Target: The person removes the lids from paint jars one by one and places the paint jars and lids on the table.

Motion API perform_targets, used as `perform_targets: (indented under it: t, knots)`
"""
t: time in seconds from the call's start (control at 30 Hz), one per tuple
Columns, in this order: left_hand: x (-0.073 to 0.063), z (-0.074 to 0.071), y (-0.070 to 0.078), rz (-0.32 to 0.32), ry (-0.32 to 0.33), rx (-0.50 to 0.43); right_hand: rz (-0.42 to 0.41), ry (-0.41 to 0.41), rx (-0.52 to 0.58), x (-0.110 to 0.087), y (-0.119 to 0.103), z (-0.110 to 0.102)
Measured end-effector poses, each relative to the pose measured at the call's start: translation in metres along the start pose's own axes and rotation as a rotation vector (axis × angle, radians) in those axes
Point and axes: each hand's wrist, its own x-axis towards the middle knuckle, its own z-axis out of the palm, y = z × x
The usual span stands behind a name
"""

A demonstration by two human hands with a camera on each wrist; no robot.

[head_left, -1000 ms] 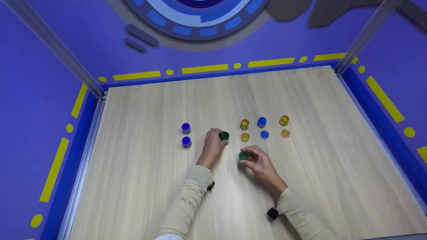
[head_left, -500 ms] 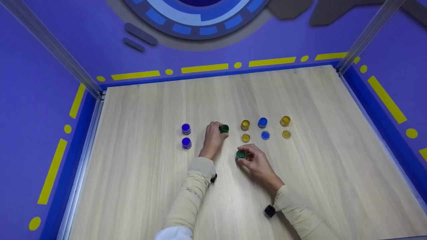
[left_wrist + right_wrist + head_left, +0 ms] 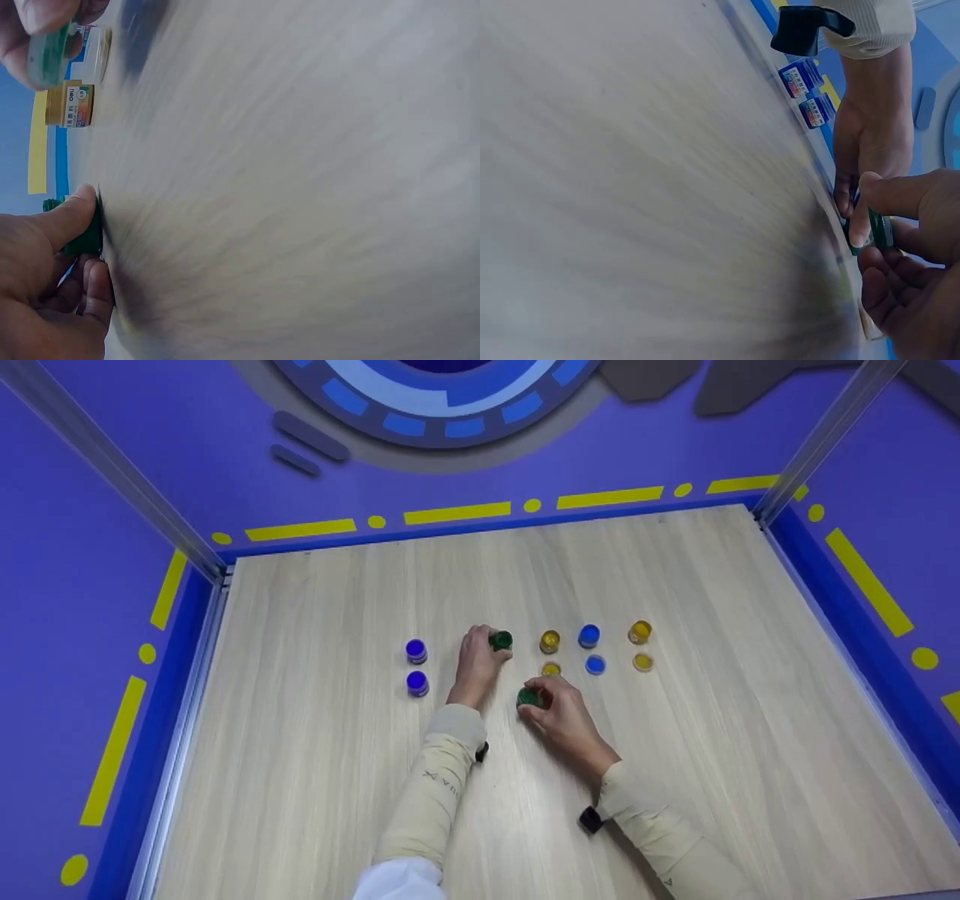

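Near the table's middle, my left hand grips a small open paint jar of green paint, its thumb on the near side. In the left wrist view that green jar is upright, low at the tabletop. My right hand pinches a round green lid by its edge, to the right of the jar and nearer the body. The left wrist view shows this lid on edge above the table. Part of a yellow lid is covered by the right hand's fingers.
Two purple-topped jars stand left of the left hand. To the right are a yellow jar, a blue jar with a blue lid before it, and another yellow jar with its lid. Walls enclose the table's back and sides.
My left hand has carried the green jar away from the body, level with the row of open jars. My right hand has moved left and slightly forward with the green lid.
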Motion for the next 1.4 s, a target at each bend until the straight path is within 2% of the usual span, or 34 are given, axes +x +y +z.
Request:
perform_targets:
  t: [0.23, 0.4, 0.6, 0.8, 1.2, 1.4]
  knots:
    - [0.002, 0.001, 0.002, 0.037, -0.008, -0.016, -0.037, 0.047, -0.049, 0.010, -0.003, 0.004]
    - [0.002, -0.001, -0.001, 0.006, -0.011, 0.003, -0.074, 0.034, -0.082, 0.017, -0.006, 0.014]
    - [0.002, 0.000, -0.003, -0.014, -0.026, -0.004, 0.009, 0.025, -0.080, 0.021, -0.007, 0.026]
    - [0.002, -0.001, -0.003, 0.001, 0.000, -0.016, 0.056, 0.041, -0.060, 0.028, -0.011, 0.031]
    - [0.005, 0.000, -0.002, 0.019, -0.002, -0.024, 0.022, 0.105, -0.110, 0.037, -0.010, 0.037]
    - [0.004, 0.000, -0.004, 0.031, 0.013, -0.028, 0.033, 0.090, -0.125, 0.040, -0.011, 0.038]
